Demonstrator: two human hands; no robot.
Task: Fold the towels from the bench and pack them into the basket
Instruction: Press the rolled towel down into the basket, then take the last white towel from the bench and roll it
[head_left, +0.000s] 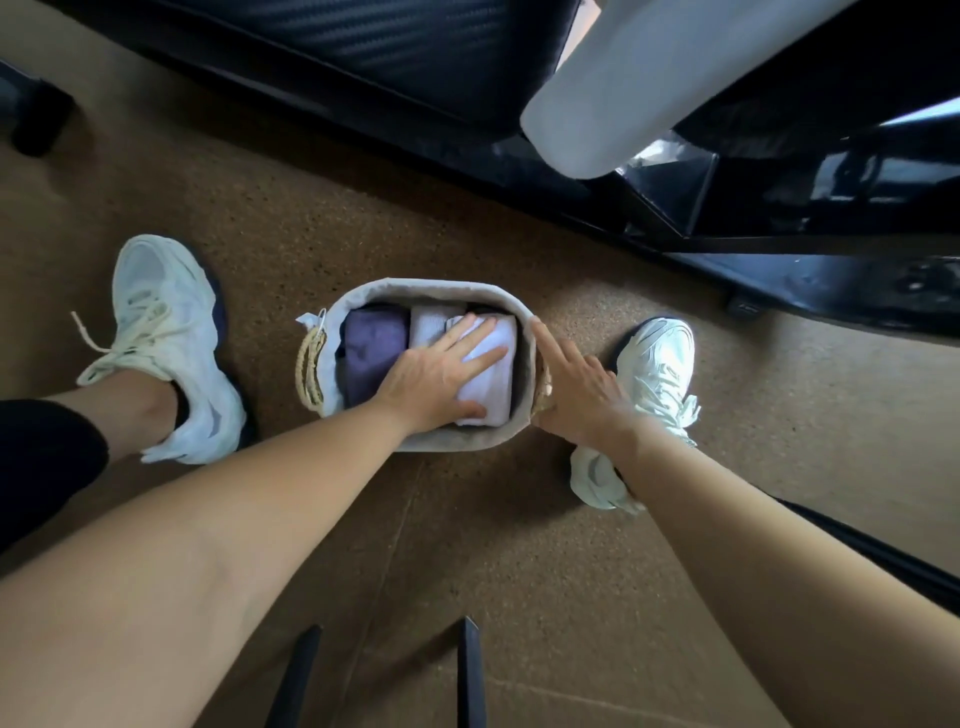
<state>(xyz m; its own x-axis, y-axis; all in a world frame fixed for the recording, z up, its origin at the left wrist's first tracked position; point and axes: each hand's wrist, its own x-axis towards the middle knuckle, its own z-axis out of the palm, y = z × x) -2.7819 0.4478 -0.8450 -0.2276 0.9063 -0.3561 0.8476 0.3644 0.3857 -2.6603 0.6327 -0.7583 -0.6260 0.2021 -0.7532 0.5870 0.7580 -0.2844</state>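
Pressing down with the left hand (436, 371), fingers straight and spread on the white towel (496, 332), gripping nothing. Steadying with the right hand (582, 384), open as well, fingertips at the right rim of the basket (415, 288) on the floor. Might spring up and unfold once released; might tip the soft basket if shoved too hard. Packed inside, left to right: purple towel (371, 353), pale grey towel (431, 325), then the white one against the right wall.

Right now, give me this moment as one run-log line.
left hand: pressing white towel | right hand: touching basket rim | also packed: purple towel, pale towel
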